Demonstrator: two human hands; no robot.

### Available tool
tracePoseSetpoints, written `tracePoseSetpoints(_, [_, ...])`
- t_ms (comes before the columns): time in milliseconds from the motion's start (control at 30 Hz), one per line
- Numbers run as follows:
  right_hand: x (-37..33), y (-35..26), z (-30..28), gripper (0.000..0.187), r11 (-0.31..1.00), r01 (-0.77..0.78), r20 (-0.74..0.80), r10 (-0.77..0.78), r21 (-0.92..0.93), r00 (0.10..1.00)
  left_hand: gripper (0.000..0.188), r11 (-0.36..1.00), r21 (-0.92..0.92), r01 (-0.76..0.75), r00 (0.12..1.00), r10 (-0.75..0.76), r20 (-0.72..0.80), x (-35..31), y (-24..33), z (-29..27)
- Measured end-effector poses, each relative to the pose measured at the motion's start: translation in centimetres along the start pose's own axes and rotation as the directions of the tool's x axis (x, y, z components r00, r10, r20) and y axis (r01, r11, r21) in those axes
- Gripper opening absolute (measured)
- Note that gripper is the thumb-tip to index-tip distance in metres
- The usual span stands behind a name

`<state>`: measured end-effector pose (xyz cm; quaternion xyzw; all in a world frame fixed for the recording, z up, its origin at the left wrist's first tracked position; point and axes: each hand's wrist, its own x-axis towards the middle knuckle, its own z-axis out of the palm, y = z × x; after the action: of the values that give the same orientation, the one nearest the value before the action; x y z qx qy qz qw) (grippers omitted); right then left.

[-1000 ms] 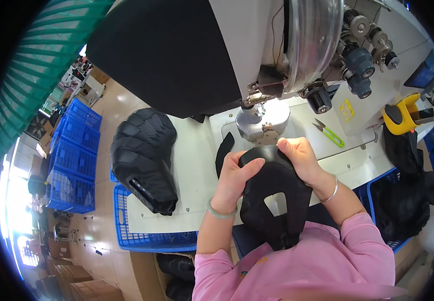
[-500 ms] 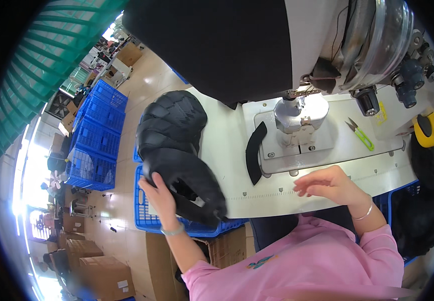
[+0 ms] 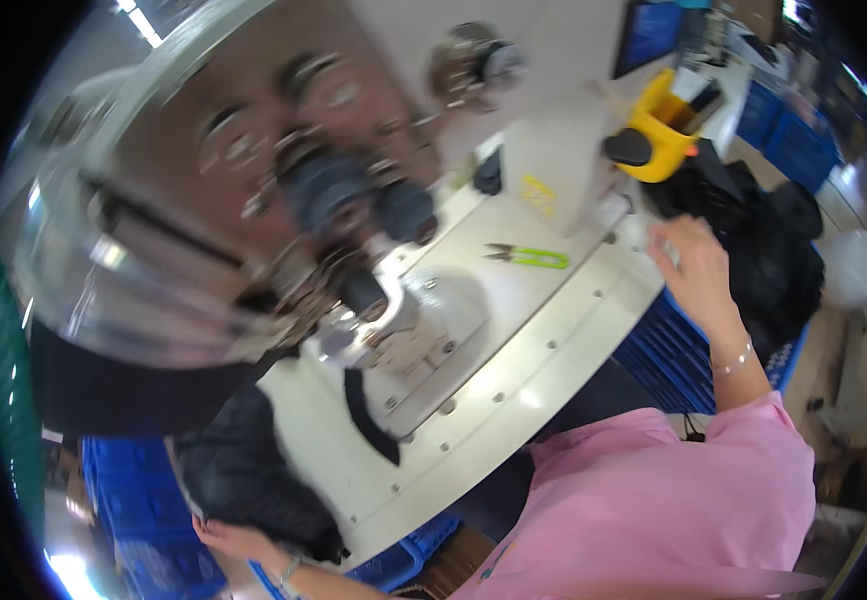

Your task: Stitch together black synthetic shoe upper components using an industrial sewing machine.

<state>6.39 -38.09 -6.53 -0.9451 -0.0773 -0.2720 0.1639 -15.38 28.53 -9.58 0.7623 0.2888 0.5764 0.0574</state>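
Observation:
At the lower left, my left hand (image 3: 238, 540) rests along the edge of a pile of black padded pieces (image 3: 253, 475), fingers stretched out against it. My right hand (image 3: 698, 265) is over the table's right end with its fingers apart and somewhat blurred, beside a heap of black pieces (image 3: 768, 250); I see nothing held in it. A curved black strip (image 3: 365, 415) lies on the white table (image 3: 473, 430), next to the sewing machine's metal plate. Thread snips (image 3: 528, 256) with green handles lie on the machine bed.
The sewing machine's blurred head (image 3: 283, 160) takes up the upper left. A yellow holder (image 3: 661, 130) stands at the table's right end. Blue crates (image 3: 668, 350) are below the table's right edge, and more blue crates (image 3: 128, 500) are stacked at the left.
The view has swung to the right. My right hand has moved from the table's front edge to its right end, near the black heap. My left hand stays at the black pile.

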Motion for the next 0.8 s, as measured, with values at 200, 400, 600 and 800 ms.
tracePoseSetpoints(200, [2.8,11.7,-1.2,0.069,0.813,-0.462,-0.08,0.466,-0.355,0.881,0.043,0.997,0.066,-0.03,0.997,0.025,0.074,0.1,7.1,-2.2])
tracePoseSetpoints(400, [7.1,13.0,-1.3,0.048,0.845,-0.44,0.078,0.482,-0.303,0.873,0.039,0.971,0.07,-0.229,0.967,0.219,0.132,-0.2,16.1,-4.8])
tracePoseSetpoints(600, [7.9,15.2,-0.6,0.015,0.854,-0.157,0.161,0.268,-0.496,0.95,0.026,0.903,-0.277,-0.329,0.837,0.415,0.357,-3.5,23.8,-2.4])
tracePoseSetpoints(800, [7.4,11.6,-5.3,0.025,0.856,-0.139,0.037,0.18,-0.498,0.983,0.022,0.887,-0.433,-0.158,0.685,0.414,0.599,-5.9,25.3,2.7])
